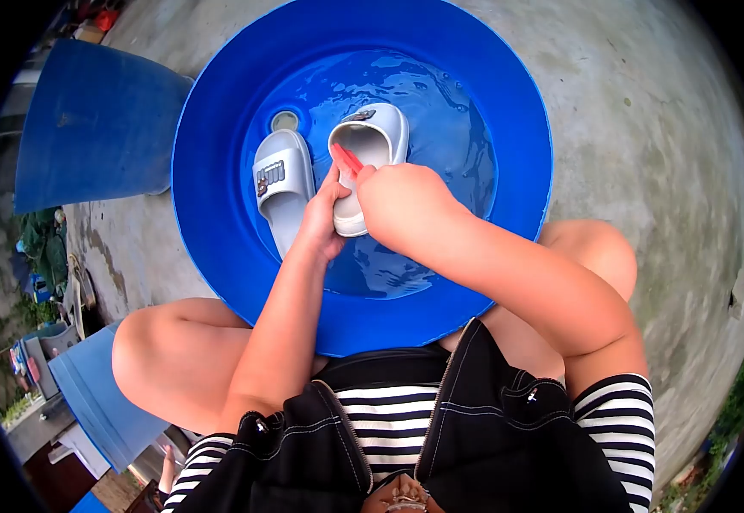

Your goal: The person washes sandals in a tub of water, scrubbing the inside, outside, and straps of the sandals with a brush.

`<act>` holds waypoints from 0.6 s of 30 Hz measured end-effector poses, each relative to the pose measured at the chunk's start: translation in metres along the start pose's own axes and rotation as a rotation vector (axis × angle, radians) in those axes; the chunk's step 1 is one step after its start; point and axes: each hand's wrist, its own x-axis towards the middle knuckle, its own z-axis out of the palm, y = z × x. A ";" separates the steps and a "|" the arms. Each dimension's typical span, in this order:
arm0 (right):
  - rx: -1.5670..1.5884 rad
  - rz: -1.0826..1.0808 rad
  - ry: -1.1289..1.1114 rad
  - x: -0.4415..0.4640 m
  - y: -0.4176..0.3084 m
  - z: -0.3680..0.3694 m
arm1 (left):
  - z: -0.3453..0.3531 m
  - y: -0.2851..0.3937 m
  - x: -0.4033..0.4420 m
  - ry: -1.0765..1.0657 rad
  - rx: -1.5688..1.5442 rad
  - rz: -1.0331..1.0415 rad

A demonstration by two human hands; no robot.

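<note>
Best to brace the pale grey slipper (372, 147) firmly with the fingers of the left hand (324, 215), curled around its near left edge, while pressing the red tool (345, 160), gripped in the closed fingers of the right hand (396, 198), evenly along the inner sole. Note the slipper's position: directly between both sets of fingers, strap end pointing away, inside the blue tub (526, 154), beside the second slipper (281, 171).

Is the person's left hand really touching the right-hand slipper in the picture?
Touching. The head view shows the left hand gripping the right-hand slipper by its side, thumb lapping over the edge.
</note>
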 end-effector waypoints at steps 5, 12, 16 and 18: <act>-0.016 0.051 0.003 0.014 0.011 -0.002 | 0.011 -0.005 -0.004 0.044 0.092 0.007; -0.033 0.012 0.048 0.011 0.006 0.014 | 0.007 0.007 -0.006 0.017 0.005 -0.018; -0.026 0.016 0.059 0.018 0.016 0.012 | 0.011 -0.001 -0.004 0.028 0.091 -0.021; -0.054 0.050 0.069 0.032 0.021 0.015 | 0.004 -0.009 0.002 0.071 0.121 -0.001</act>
